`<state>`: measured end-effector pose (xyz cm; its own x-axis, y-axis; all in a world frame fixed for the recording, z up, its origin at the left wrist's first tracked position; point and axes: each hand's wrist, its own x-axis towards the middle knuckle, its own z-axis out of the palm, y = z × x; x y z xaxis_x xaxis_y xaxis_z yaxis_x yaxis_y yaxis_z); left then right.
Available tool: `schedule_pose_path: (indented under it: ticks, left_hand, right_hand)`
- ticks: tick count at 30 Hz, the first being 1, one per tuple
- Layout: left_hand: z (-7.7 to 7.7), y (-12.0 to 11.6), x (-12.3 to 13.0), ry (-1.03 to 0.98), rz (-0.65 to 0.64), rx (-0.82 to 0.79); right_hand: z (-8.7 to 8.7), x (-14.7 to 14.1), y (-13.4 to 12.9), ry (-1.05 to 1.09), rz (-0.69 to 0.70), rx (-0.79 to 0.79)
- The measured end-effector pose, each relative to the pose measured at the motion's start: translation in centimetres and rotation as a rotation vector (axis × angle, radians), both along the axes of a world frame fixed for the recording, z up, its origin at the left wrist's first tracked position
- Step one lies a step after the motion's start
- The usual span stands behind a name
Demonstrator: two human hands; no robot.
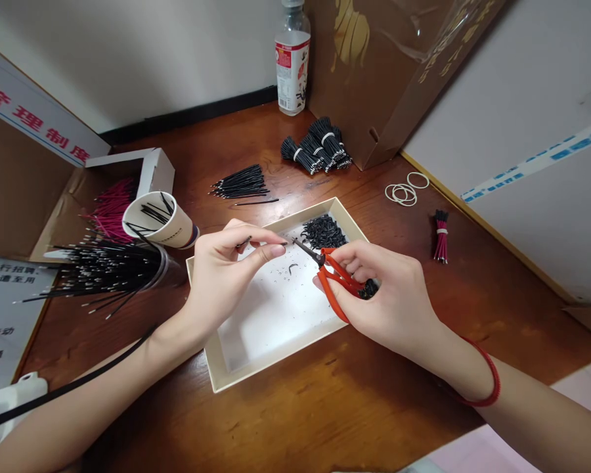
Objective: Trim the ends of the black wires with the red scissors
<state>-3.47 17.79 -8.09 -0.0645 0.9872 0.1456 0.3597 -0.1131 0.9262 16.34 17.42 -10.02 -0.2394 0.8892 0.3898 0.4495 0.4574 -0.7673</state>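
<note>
Between the thumb and forefinger of my left hand [229, 263] a thin black wire [244, 242] is pinched, its tip just past the fingertips. My right hand [387, 289] is wrapped round the orange handles of a pair of scissors [332, 270]. Their dark, narrow blades point left, close to the wire's tip; whether they touch it I cannot tell. Both hands are above a shallow cream box [243, 378] with a white bottom. Inside it a heap of short black offcuts [324, 231] lies at the far side, with tiny bits scattered around.
Left stand a paper cup [177, 226] with a few black wires and a container crammed with black wires [113, 263]. Pink wires [113, 207] lie behind. Loose black wires [241, 182], tied bundles [320, 144], rubber bands [401, 194], a pink bundle [440, 236] and a bottle [293, 62] surround the box.
</note>
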Motion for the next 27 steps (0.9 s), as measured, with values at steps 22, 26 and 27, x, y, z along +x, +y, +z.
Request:
schedule_pose_path:
  ticks: [22,26,27]
  left_hand:
    - [-0.05,-0.13,-0.16,-0.009,-0.007,-0.004]
    - [-0.04,-0.1,-0.18,-0.013,-0.009,-0.004]
    - [-0.01,-0.08,-0.17,-0.01,-0.006,-0.007]
  right_hand:
    - [-0.06,0.09,-0.07,-0.021,0.045,-0.02]
    - [-0.09,0.12,-0.09,-0.021,0.036,-0.013]
    - [-0.09,0.12,-0.09,-0.017,0.036,-0.007]
